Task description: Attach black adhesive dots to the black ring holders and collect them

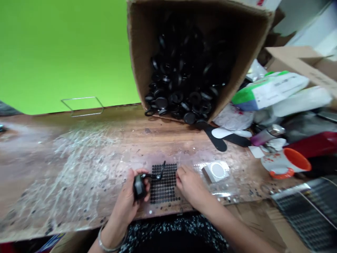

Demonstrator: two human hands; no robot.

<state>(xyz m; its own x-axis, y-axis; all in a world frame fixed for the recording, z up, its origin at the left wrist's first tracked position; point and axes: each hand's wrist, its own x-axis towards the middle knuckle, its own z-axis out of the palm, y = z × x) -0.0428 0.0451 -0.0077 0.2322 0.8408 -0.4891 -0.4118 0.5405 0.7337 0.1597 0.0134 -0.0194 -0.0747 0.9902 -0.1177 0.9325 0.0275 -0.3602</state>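
My left hand (129,195) is wrapped round a small black device with a ribbed body (139,187) and a thin jointed arm that reaches right; its exact kind is unclear. Under that arm a sheet of small round black dots (164,193) lies on the wooden table (131,137). My right hand (191,184) is at the sheet's right edge, with thumb and fingers pinched together. Whatever is between those fingertips is too small or hidden to name. To the right of this hand sits a small white box (216,171) with a pale ring on top.
A large cardboard box (135,59) of black round-ended parts lies open behind. Black and white flat strips (221,135), a white-and-orange mug (279,162), a flask (267,134) and plastic bags (234,117) crowd the right. A green panel (65,52) stands at back left.
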